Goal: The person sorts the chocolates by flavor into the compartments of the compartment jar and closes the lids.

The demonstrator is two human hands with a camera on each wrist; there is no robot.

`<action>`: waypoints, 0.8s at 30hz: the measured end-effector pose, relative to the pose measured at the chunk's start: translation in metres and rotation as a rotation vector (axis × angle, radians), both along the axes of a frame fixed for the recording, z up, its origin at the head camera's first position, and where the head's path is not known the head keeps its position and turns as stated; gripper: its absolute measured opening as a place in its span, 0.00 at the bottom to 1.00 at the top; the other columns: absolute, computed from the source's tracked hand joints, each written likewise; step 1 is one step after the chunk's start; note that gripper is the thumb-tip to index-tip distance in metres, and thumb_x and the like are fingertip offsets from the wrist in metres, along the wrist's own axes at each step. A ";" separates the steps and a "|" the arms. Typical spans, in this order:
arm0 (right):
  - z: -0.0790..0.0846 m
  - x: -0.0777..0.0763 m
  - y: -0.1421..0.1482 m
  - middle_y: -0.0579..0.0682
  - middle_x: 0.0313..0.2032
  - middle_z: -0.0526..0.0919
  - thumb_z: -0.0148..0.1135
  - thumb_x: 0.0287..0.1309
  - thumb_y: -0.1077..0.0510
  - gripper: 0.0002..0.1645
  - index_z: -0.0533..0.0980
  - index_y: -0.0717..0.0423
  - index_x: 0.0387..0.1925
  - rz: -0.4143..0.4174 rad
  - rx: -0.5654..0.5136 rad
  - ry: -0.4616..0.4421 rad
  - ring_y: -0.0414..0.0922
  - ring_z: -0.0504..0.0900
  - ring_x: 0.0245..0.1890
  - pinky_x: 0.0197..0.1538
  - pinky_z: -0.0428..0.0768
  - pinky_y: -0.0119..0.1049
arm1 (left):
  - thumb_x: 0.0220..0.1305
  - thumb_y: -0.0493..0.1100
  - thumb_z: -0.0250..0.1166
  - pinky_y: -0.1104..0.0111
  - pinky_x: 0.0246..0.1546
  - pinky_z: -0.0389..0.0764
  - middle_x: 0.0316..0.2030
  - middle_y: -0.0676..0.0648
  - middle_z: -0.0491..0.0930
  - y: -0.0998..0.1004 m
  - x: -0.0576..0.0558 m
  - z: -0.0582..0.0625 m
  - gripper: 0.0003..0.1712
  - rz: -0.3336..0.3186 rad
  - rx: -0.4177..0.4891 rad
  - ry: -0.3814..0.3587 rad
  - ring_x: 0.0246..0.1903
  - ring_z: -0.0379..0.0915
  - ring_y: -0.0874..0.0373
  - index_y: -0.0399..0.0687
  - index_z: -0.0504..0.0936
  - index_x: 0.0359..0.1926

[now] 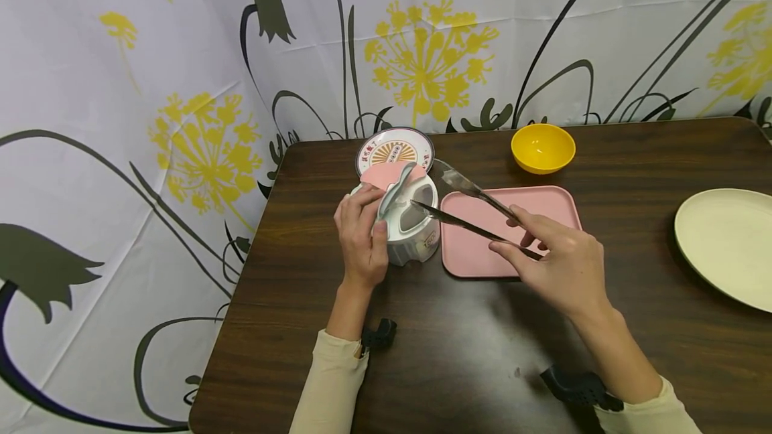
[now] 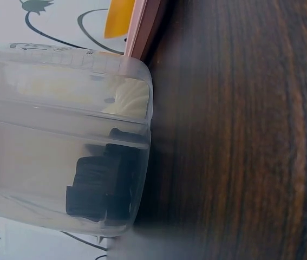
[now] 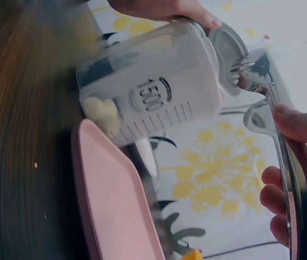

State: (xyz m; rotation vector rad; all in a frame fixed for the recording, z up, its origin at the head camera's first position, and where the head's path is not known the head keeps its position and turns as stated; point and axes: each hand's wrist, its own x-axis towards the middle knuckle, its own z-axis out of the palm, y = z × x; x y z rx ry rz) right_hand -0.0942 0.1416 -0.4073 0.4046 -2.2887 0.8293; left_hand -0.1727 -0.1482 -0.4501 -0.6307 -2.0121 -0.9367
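A clear plastic storage canister (image 1: 416, 250) with a white lid stands at the table's back left, marked 1500 on its side. My left hand (image 1: 364, 236) grips it from the left, thumb near a raised grey flap (image 3: 229, 51) on the lid. Behind that flap is a pink one (image 1: 386, 173). Dark wrapped pieces (image 2: 102, 187) lie at the bottom of one section, pale cream pieces (image 3: 100, 111) in another. My right hand (image 1: 563, 263) holds metal tongs (image 3: 289, 179), spread apart, with one forked tip. In the head view one tip overlaps the lid's opening; nothing lies between the tips.
A pink rectangular tray (image 1: 476, 263) lies right beside the canister. A patterned round plate (image 1: 366, 153) is behind the canister. A yellow bowl (image 1: 543, 149) stands at the back, and a cream plate (image 1: 730, 246) lies far right. A printed cloth (image 1: 326, 72) hangs behind the table.
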 end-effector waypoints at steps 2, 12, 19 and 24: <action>0.000 0.002 0.005 0.43 0.30 0.86 0.78 0.38 0.45 0.32 0.84 0.52 0.48 -0.029 -0.002 -0.005 0.39 0.79 0.20 0.20 0.69 0.35 | 0.68 0.53 0.43 0.44 0.63 0.54 0.51 0.45 0.78 0.000 0.000 0.000 0.27 0.003 0.001 0.000 0.61 0.68 0.47 0.42 0.84 0.45; -0.013 0.016 0.047 0.50 0.28 0.88 0.84 0.29 0.50 0.37 0.84 0.53 0.49 -0.261 -0.120 -0.080 0.14 0.69 0.23 0.25 0.60 0.19 | 0.68 0.53 0.44 0.41 0.61 0.55 0.51 0.45 0.78 0.000 0.000 0.000 0.27 0.005 0.002 0.000 0.61 0.68 0.48 0.42 0.84 0.44; -0.032 0.032 0.081 0.54 0.28 0.87 0.79 0.38 0.41 0.33 0.84 0.43 0.51 -0.571 -0.161 -0.291 0.32 0.79 0.26 0.21 0.63 0.35 | 0.68 0.53 0.43 0.42 0.62 0.55 0.51 0.45 0.78 0.000 0.000 0.000 0.27 -0.006 0.000 0.004 0.61 0.67 0.47 0.42 0.84 0.45; -0.044 0.041 0.100 0.62 0.34 0.86 0.72 0.44 0.36 0.33 0.83 0.43 0.53 -0.736 -0.169 -0.453 0.68 0.79 0.36 0.23 0.64 0.57 | 0.69 0.54 0.43 0.44 0.63 0.53 0.52 0.46 0.78 0.000 0.000 0.000 0.27 -0.008 0.003 0.002 0.61 0.67 0.48 0.42 0.84 0.45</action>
